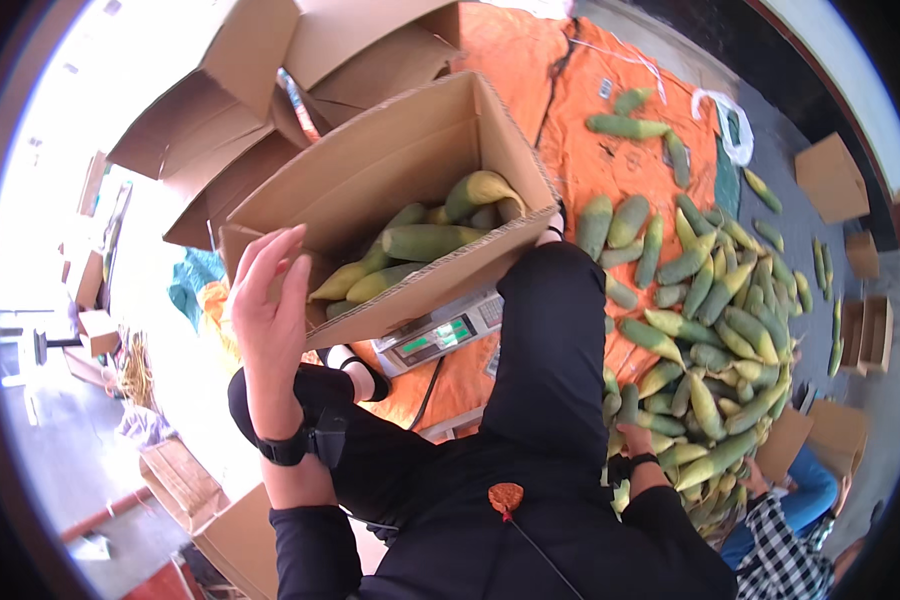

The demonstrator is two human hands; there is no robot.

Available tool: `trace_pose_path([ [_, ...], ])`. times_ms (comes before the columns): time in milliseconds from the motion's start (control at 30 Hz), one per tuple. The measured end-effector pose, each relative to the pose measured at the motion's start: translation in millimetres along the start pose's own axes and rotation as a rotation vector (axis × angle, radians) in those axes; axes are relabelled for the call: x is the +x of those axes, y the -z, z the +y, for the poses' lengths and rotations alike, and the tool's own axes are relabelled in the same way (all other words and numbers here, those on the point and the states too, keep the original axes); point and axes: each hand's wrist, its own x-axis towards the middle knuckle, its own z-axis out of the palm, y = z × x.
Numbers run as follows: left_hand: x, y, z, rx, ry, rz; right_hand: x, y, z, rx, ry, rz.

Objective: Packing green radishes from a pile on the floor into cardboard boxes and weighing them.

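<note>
An open cardboard box (375, 161) sits tilted in view before me, with several green radishes (431, 241) lying inside. Under it shows a digital scale (439, 334) with a lit green display. My left hand (270, 289) is raised at the box's left end, fingers apart and holding nothing; whether it touches the cardboard I cannot tell. Down to my right, my right hand (634, 440) has its fingers around the end of a green radish (628, 405) at the edge of a large radish pile (720, 330). Part of that hand is hidden among the radishes.
More open cardboard boxes (232, 97) crowd the far left. Orange sheeting (510, 45) covers the floor under the scale and pile. Loose radishes (626, 127) lie farther off. At lower right, a person in a checked sleeve (780, 547) reaches to the pile beside a cardboard box (836, 435).
</note>
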Motion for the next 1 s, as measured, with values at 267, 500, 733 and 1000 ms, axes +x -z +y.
trace_pose_path([
  [267,12,-4,-19,-0.143,0.045,-0.053,-11,49,-35,0.495,0.007,-0.23],
  [500,9,12,-35,-0.298,0.167,-0.042,-128,66,-201,0.308,0.845,-0.195],
  [733,4,22,-41,-0.53,0.21,-0.088,-315,50,-353,0.027,1.652,-0.074],
  [1000,9,22,-35,-0.677,0.107,-0.196,-421,-52,-396,-0.461,2.293,-0.024],
])
